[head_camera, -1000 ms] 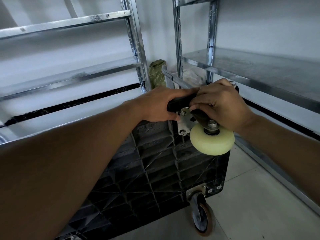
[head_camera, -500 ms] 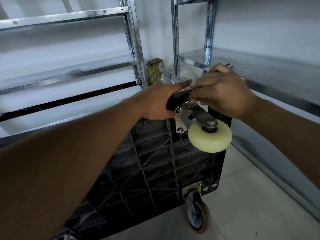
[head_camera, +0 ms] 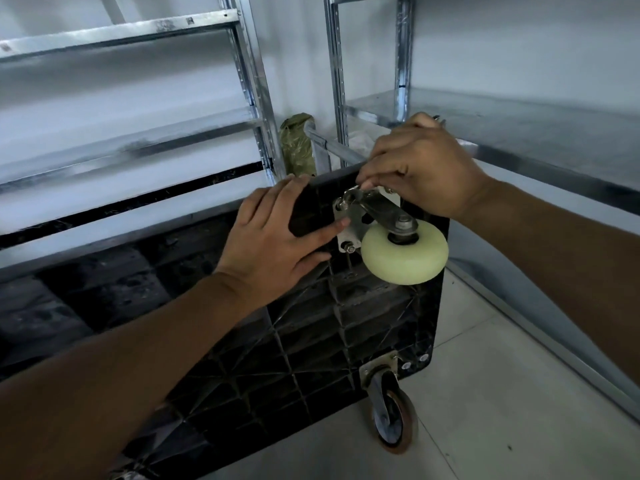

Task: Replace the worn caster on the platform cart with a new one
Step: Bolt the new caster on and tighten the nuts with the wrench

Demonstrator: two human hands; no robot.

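Observation:
The black platform cart (head_camera: 298,348) stands tipped on its edge, ribbed underside facing me. A caster with a pale yellow-white wheel (head_camera: 404,258) sits on a metal mounting plate (head_camera: 348,223) at the cart's upper right corner. My left hand (head_camera: 280,233) lies flat against the underside just left of that plate, fingers straight. My right hand (head_camera: 419,168) is above the caster, its fingertips pinching a small metal part at the top of the caster bracket (head_camera: 377,207). What it pinches is too small to name. A darker worn caster (head_camera: 393,414) is mounted at the lower right corner, touching the floor.
Steel shelving uprights (head_camera: 258,95) stand behind the cart, and a metal shelf (head_camera: 519,133) runs along the right. The cart's handle tube (head_camera: 332,143) and a green wrapped bundle (head_camera: 298,147) lie behind the top edge. Pale tiled floor (head_camera: 491,403) spreads at lower right.
My left hand let go of the cart's top edge and slid down to lie flat on the underside. My right hand stays at the bracket. The view dropped slightly.

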